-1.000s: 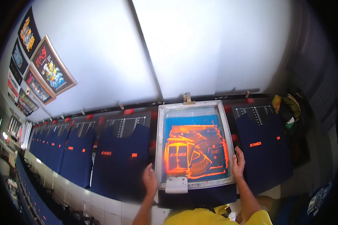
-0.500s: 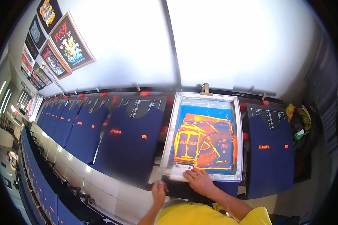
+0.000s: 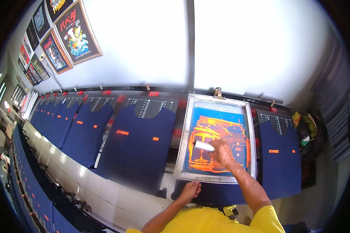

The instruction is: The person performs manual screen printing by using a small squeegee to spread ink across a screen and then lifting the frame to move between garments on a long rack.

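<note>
My right hand (image 3: pixel 223 152) is closed on a white squeegee (image 3: pixel 203 146) over the middle of a screen-printing frame (image 3: pixel 181 159). Streaks and pools of orange ink (image 3: pixel 217 121) lie across its blue mesh. The metal-edged frame rests over a navy shirt (image 3: pixel 214 193), whose near part shows below it. My left hand (image 3: pixel 191 190) is at the frame's near edge with its fingers curled; whatever is inside them, if anything, is hidden. A brass-coloured clamp (image 3: pixel 217 92) sits at the far edge of the frame.
Navy shirts with small orange prints lie on boards either side: one on the right (image 3: pixel 280 163), one on the left (image 3: pixel 138 151), and several more beyond. A dark rail (image 3: pixel 167 88) runs along the white wall. Framed prints (image 3: pixel 78 35) hang at upper left. Another shirt row (image 3: pixel 39 194) stands lower left.
My right hand has lifted the squeegee from the screen's near left end and carried it to the middle. My left hand has moved right to the frame's near edge.
</note>
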A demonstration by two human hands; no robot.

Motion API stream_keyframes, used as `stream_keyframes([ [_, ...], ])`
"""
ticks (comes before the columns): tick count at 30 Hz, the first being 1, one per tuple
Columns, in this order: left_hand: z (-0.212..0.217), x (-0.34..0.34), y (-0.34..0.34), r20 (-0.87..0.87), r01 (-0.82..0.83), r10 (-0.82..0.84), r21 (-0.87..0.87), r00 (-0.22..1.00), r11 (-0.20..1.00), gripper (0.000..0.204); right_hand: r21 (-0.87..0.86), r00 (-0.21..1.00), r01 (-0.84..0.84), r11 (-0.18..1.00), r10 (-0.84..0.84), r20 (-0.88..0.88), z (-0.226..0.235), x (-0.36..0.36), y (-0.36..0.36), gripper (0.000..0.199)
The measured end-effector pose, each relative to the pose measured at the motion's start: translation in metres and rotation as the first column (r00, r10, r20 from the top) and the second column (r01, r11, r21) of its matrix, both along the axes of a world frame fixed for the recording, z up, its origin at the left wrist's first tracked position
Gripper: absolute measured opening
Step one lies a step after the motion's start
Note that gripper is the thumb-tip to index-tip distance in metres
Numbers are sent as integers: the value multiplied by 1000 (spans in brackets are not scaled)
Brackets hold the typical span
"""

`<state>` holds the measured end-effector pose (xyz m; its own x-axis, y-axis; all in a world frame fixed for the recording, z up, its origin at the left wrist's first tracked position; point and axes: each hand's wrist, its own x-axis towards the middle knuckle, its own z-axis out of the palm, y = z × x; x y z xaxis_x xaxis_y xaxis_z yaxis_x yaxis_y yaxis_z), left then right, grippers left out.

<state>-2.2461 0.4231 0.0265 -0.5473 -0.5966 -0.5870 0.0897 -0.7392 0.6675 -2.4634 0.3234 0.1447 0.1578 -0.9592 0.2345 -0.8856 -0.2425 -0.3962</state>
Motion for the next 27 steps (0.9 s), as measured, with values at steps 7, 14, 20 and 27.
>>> stream_keyframes([
  [7, 3, -3, 5, -31, 24, -26, -78, 999, 997, 34, 7, 985, 163, 987, -162, -61, -17, -32, -89, 27],
  [14, 12, 2, 4, -14, 47, -49, -123, 999, 991, 35, 79, 974, 168, 983, -153, -164, -11, -24, -84, 27],
  [20, 8, 2, -2, -27, 21, -21, -2, 999, 1000, 34, 44, 980, 19, 999, -10, -199, -22, 11, 25, 40],
  [27, 4, 11, -24, -198, 134, -70, 327, 978, 936, 34, 31, 990, -8, 1000, 12, -144, -4, 27, 65, 48],
])
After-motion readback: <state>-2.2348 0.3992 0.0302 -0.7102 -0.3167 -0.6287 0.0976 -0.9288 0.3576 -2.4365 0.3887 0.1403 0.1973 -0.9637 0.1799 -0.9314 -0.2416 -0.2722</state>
